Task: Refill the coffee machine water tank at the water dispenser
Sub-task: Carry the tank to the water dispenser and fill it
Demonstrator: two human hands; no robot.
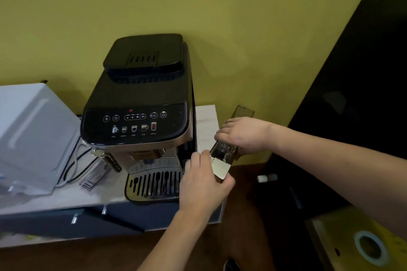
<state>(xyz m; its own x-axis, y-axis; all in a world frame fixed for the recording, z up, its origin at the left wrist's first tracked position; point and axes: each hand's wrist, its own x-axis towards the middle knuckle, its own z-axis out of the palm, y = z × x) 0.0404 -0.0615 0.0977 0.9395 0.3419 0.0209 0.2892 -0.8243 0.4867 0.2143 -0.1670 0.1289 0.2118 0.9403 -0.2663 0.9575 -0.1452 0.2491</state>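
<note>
White appliance [33, 130] far left, then black coffee machine [141, 105] on the counter [72, 196]. Left hand [203, 179] clamped on the smoky water tank [223, 156] at its front end, beside the machine's right flank. Right hand [241, 134] pressed over its top. Probably rigid, slick plastic (light when empty); best held both-handed.
</note>
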